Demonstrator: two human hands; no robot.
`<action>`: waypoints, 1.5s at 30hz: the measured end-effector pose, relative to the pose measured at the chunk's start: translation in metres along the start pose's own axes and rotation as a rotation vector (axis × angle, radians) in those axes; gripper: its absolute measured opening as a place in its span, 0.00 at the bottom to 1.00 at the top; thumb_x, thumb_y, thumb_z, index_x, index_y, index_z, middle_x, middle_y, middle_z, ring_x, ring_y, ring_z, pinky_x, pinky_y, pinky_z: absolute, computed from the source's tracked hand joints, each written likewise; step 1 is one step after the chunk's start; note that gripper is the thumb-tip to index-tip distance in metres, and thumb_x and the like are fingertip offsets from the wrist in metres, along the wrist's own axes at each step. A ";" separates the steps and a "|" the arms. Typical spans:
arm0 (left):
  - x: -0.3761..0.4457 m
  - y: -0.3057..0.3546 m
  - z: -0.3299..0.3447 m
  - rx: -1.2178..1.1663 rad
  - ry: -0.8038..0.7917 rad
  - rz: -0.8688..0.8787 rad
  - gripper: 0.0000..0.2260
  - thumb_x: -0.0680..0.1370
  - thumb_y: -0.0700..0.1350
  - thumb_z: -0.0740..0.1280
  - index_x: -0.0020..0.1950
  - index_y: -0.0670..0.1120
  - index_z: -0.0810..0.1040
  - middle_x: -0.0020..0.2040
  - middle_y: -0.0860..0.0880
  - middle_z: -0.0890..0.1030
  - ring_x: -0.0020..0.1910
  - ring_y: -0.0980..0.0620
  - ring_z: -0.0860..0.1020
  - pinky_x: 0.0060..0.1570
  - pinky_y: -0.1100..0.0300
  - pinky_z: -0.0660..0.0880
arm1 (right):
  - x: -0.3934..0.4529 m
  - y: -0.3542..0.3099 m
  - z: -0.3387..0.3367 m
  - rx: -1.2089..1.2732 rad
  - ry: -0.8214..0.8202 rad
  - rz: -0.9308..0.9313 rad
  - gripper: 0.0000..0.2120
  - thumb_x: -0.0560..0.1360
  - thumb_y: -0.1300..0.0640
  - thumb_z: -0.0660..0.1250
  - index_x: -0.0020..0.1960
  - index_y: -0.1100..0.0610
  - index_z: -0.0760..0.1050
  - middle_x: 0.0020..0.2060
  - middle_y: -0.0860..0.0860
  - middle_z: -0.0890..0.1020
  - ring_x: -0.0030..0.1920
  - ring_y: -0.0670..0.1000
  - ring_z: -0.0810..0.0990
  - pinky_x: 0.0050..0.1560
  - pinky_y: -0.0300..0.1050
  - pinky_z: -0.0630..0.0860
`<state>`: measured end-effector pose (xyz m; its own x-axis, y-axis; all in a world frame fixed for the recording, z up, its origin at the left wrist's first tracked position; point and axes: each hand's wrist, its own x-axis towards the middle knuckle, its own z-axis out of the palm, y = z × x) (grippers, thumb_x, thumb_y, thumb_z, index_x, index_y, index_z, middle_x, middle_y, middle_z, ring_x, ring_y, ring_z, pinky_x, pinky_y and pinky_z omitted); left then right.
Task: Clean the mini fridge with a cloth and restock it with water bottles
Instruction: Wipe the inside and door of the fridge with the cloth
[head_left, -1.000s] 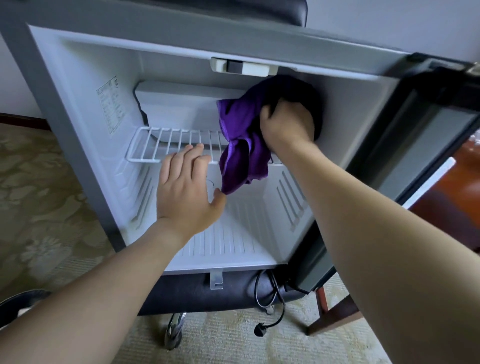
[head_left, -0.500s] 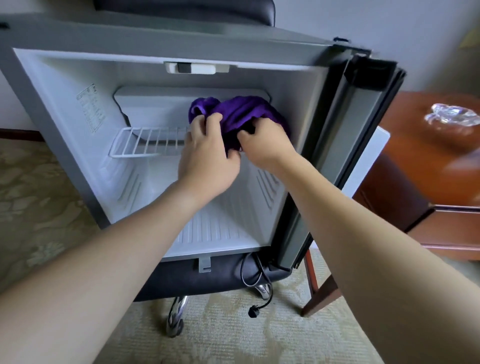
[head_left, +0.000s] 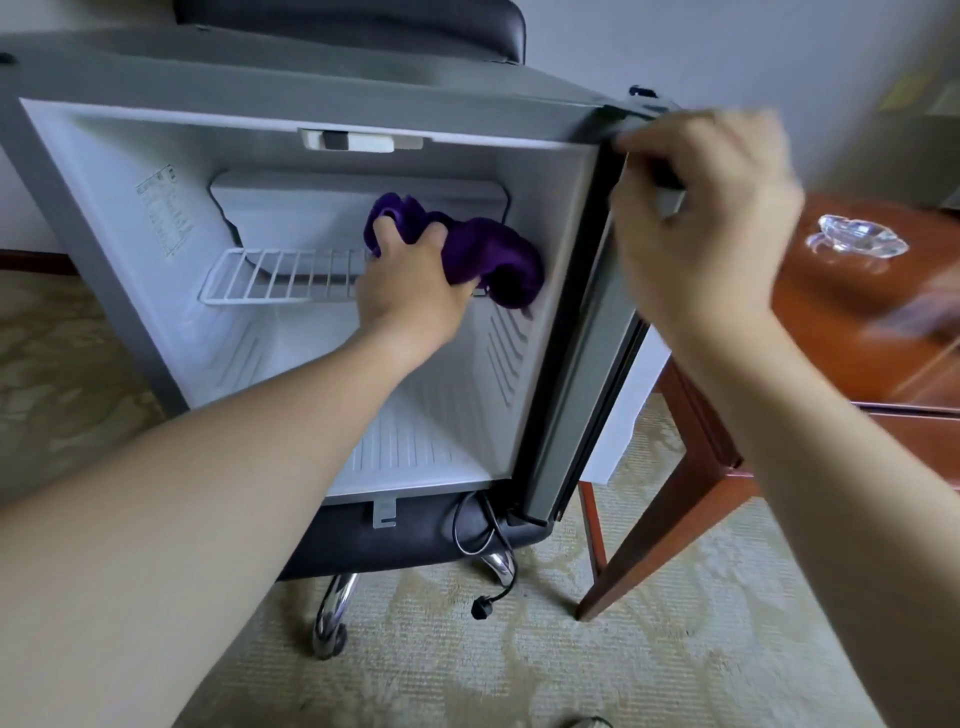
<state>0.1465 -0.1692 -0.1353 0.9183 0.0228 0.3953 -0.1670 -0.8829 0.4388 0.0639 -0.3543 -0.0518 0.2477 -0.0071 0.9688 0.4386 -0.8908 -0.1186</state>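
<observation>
Purple cloth (head_left: 485, 254), one piece and bunched, lies at the right end of the single white wire shelf (head_left: 280, 275) inside the mini fridge (head_left: 156, 218), close to the right inner wall; the left hand (head_left: 410, 291) grips its left part, fingers curled into the folds, while the rest spills to the right of the hand; the right hand (head_left: 701, 223) is at the top corner of the open fridge door (head_left: 582, 374), fingers bent over the door's upper edge, though motion blur keeps me from telling how firmly it holds; the door stands edge-on at the fridge's right side. One white light housing (head_left: 361, 140) sits at the front edge of the fridge ceiling, and one label (head_left: 163, 210) is stuck on the left inner wall; the ribbed fridge floor carries nothing. The fridge rests on the seat of one black office chair (head_left: 395, 540), whose chrome legs (head_left: 332, 613) stand on patterned carpet (head_left: 519, 665); one black power cord (head_left: 488, 571) hangs off the seat's front edge, its plug dangling above the carpet. To the right, one wooden table (head_left: 857, 338) carries one clear glass dish (head_left: 857, 241) near its far edge.
</observation>
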 end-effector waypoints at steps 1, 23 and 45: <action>-0.002 -0.001 0.001 -0.037 0.016 0.002 0.18 0.78 0.60 0.66 0.63 0.52 0.73 0.65 0.43 0.66 0.48 0.37 0.75 0.48 0.48 0.75 | 0.011 0.010 -0.005 -0.029 0.036 0.003 0.11 0.71 0.61 0.66 0.52 0.59 0.82 0.49 0.51 0.84 0.51 0.55 0.80 0.53 0.36 0.67; 0.006 0.083 0.023 -1.028 0.307 -0.362 0.17 0.77 0.48 0.71 0.64 0.53 0.73 0.62 0.49 0.71 0.50 0.54 0.76 0.47 0.62 0.73 | -0.007 0.037 0.028 0.525 0.051 0.527 0.13 0.78 0.51 0.66 0.56 0.60 0.77 0.47 0.46 0.81 0.47 0.41 0.78 0.54 0.40 0.74; 0.038 0.072 0.040 -0.620 -0.020 -0.040 0.24 0.86 0.51 0.54 0.82 0.55 0.54 0.83 0.52 0.47 0.78 0.43 0.53 0.75 0.52 0.50 | -0.012 0.040 0.036 0.548 0.100 0.444 0.05 0.79 0.56 0.64 0.52 0.57 0.73 0.46 0.47 0.80 0.48 0.41 0.77 0.55 0.37 0.71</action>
<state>0.1837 -0.2507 -0.1205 0.9336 0.0361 0.3566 -0.3045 -0.4448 0.8423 0.1096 -0.3732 -0.0758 0.4352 -0.3814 0.8156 0.6919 -0.4379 -0.5740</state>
